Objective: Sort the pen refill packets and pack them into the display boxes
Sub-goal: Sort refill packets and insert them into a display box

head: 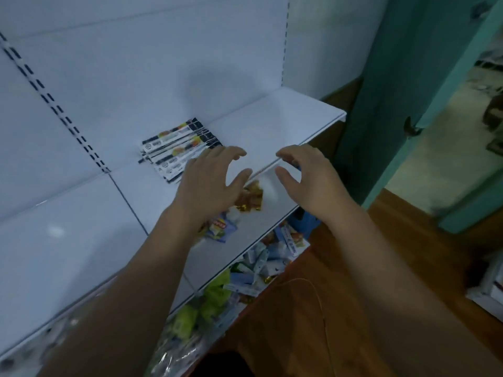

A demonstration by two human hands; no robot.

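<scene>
Both hands are over the white shelf [285,115], fingers spread wide and curved, holding nothing. The left hand [209,180] is just right of the fanned refill packets [174,151], and the right hand [304,178] is farther right. It looks like the gathering step: next, close onto that stack squarely, though I can't make out a display box.

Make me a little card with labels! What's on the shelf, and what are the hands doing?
shelf: white
pen refill packets: black-and-white stack, near the back
left hand: open, fingers spread, above the shelf
right hand: open, beside the left
gold wrappers: on the shelf, by the left thumb
loose packets: blue and green pile under the shelf
</scene>
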